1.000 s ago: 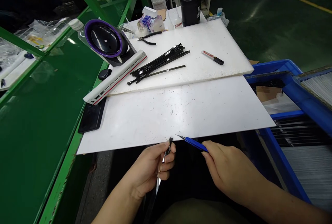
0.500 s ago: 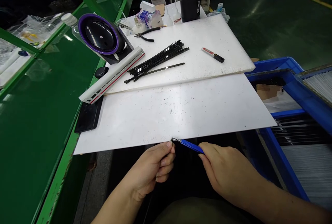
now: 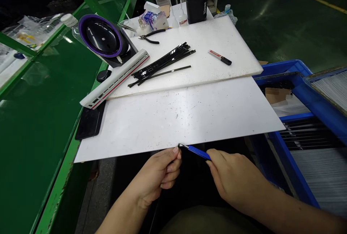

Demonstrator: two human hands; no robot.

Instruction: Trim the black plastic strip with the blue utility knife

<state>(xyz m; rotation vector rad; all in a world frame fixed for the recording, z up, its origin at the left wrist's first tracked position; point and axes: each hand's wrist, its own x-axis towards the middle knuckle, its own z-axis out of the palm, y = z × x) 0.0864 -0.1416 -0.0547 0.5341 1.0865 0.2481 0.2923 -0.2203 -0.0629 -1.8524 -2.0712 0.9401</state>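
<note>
Your left hand point(image 3: 159, 174) is closed, thumb against curled fingers, pinching a dark strip point(image 3: 179, 146); only the strip's end shows, poking out past your thumb at about the middle of the desk's near edge. Your right hand point(image 3: 234, 172) grips a blue tool point(image 3: 199, 152), pointing it left so that its thin tip meets the strip's end; at this size you can't tell how deep the contact goes. Both hands are just off the near edge of the desk point(image 3: 151, 125), whose surface carries small dark specks.

Beyond them, a foam slab point(image 3: 217, 38) covers the desk's far part. A pile of strips point(image 3: 162, 62) lies slantwise on the slab's left half, its lower ends close to the near edge, with a single strip point(image 3: 177, 69) just in front. Your cutter point(image 3: 219, 57) lies toward the slab's right edge, and the pliers point(image 3: 151, 38) near its far left corner. A white bar point(image 3: 116, 78) slants across the slab's left edge, its lower end above a black pad point(image 3: 90, 122) at the desk's left edge. A black bottle point(image 3: 196, 4) stands upright behind the slab's far edge.
</note>
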